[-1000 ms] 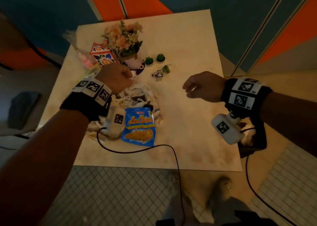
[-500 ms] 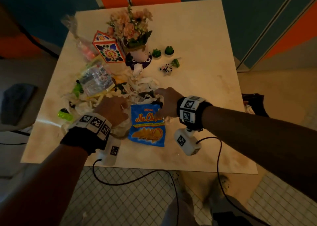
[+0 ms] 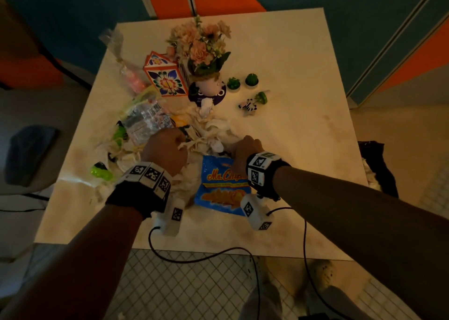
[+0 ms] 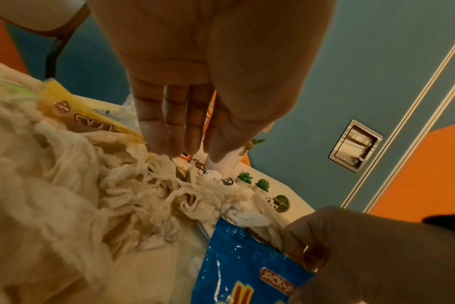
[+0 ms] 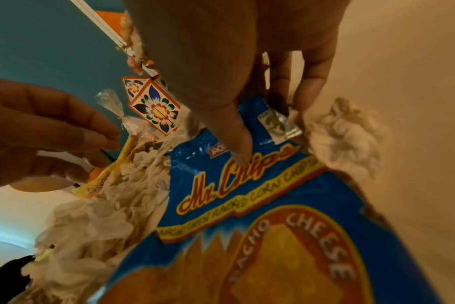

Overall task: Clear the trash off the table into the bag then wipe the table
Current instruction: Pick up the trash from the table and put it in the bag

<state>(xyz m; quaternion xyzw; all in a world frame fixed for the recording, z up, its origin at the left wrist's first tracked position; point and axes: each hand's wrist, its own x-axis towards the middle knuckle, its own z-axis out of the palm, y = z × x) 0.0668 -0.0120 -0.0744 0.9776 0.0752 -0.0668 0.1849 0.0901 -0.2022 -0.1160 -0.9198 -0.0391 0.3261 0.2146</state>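
A heap of crumpled white tissues (image 3: 206, 130) lies left of centre on the pale table (image 3: 291, 76). A blue Mr. Chips bag (image 3: 218, 188) lies at its near edge. My right hand (image 3: 240, 149) pinches the bag's top edge. In the right wrist view the thumb (image 5: 239, 148) presses the bag's (image 5: 273, 226) front and the fingers (image 5: 281, 92) reach behind it. My left hand (image 4: 179, 148) hovers over the tissues (image 4: 91, 185) with straight fingers pointing down, tips at the heap, holding nothing. A yellow wrapper (image 4: 91, 121) lies in the heap.
At the back stand a flower pot (image 3: 206, 52), a patterned box (image 3: 165, 76), two small cactus figures (image 3: 251, 79) and a zebra toy (image 3: 247, 104). Clear plastic packaging (image 3: 145, 120) and green scraps (image 3: 100, 172) lie left. A black bag (image 3: 379, 169) hangs off the table's right edge.
My right hand came in from the right and took hold of the chip bag's top. My left hand dropped from near the patterned box to the tissue heap.
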